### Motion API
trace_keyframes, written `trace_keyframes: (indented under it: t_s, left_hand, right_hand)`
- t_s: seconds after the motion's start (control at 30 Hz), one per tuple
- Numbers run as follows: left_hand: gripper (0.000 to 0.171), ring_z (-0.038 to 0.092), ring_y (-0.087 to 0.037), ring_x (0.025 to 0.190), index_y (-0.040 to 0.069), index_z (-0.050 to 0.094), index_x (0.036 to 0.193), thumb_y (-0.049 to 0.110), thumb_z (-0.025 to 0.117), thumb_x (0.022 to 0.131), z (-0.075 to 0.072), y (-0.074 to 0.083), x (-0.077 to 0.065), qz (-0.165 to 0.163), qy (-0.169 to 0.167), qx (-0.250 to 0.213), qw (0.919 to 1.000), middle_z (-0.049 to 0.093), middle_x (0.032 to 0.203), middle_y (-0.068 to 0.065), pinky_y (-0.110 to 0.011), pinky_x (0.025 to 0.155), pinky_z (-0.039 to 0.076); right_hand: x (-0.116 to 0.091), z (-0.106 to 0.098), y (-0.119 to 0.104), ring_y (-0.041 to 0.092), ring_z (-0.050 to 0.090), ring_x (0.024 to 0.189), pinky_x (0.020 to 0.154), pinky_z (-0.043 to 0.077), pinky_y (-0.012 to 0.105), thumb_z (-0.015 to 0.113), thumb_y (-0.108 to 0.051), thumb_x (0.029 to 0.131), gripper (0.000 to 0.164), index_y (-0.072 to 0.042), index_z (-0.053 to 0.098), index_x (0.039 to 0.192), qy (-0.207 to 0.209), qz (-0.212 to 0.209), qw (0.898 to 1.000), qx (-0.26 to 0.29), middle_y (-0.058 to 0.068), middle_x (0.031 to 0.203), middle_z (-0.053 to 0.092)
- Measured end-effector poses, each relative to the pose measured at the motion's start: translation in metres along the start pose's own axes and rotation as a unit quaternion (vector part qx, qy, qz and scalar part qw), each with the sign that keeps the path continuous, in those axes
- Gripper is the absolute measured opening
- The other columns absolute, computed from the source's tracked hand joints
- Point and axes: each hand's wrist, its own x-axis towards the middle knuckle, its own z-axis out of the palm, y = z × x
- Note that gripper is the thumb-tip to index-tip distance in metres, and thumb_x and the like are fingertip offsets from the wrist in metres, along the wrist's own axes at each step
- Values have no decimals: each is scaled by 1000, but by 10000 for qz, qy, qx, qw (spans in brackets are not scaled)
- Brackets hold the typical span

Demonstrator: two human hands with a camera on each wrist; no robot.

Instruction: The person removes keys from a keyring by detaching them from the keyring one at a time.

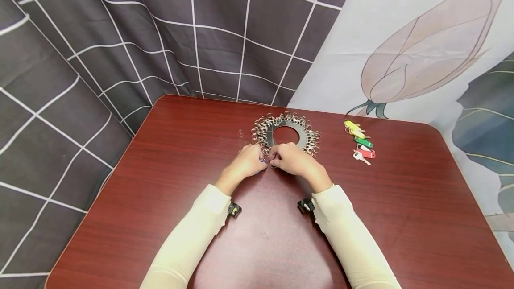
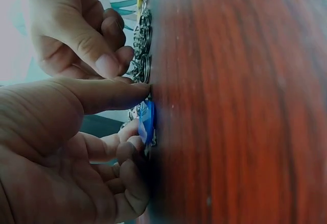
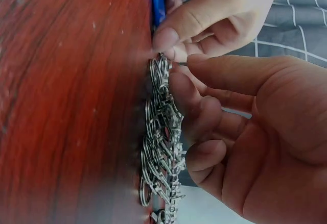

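A flat grey disc (image 1: 304, 141) with a round central hole lies near the table's far edge, fringed with many metal clasps and key rings (image 3: 148, 157). At its near rim my left hand (image 1: 247, 160) holds a blue key tag (image 2: 147, 122) low over the tabletop, its thumb reaching toward the rings. Beside it, my right hand (image 1: 295, 158) pinches at a key ring on the same rim with thumb and forefinger, its other fingers curled. Fingers hide much of that ring. The two hands' fingertips come close together in both wrist views.
To the right lie key tags in a loose column: yellow tags (image 1: 353, 125), a green tag (image 1: 363, 142) and a red tag (image 1: 367, 153), with a silver key (image 1: 362, 158) at the near end. A gridded curtain (image 1: 217, 48) hangs behind the reddish-brown table (image 1: 409, 217).
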Motion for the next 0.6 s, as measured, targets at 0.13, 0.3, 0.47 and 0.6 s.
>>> trace_keyframes:
  t_s: [0.13, 0.3, 0.47, 0.6]
  left_hand:
    - [16, 58, -16, 66, 14, 63, 61, 14, 70, 74, 1, 0, 2, -89, -32, -104, 9999, 61, 65, 2, -35, 68, 51]
    - [23, 60, -14, 51, 13, 65, 55, 11, 65, 77, 0, -3, 2, -141, -38, -484, 9987, 63, 52, 2, -32, 67, 54]
    - [20, 56, -13, 56, 10, 67, 59, 11, 65, 78, -1, -8, 3, -174, 123, -899, 9957, 62, 55, 3, -27, 55, 47]
    - [18, 52, -13, 59, 9, 71, 61, 14, 65, 78, -4, -8, 3, -155, 124, -1131, 9934, 62, 57, 3, -25, 52, 40]
  right_hand:
    - [-1, 0, -3, 14, 55, 65, 63, 48, 32, 67, -16, 89, 5, -13, 68, 86, -63, 53, 10000, -28, -2, 72, 64]
    - [-2, 0, -4, 13, 55, 64, 62, 47, 31, 66, -16, 89, 5, -13, 68, 85, -90, 74, 9999, 13, -3, 70, 64]
    - [-2, 1, -4, 12, 57, 66, 65, 49, 32, 66, -16, 89, 5, -15, 68, 85, -55, 80, 9999, 71, -4, 70, 65]
    - [-1, 2, -4, 10, 60, 68, 67, 52, 33, 67, -19, 89, 5, -15, 69, 87, 50, 78, 9999, 102, -4, 72, 67]
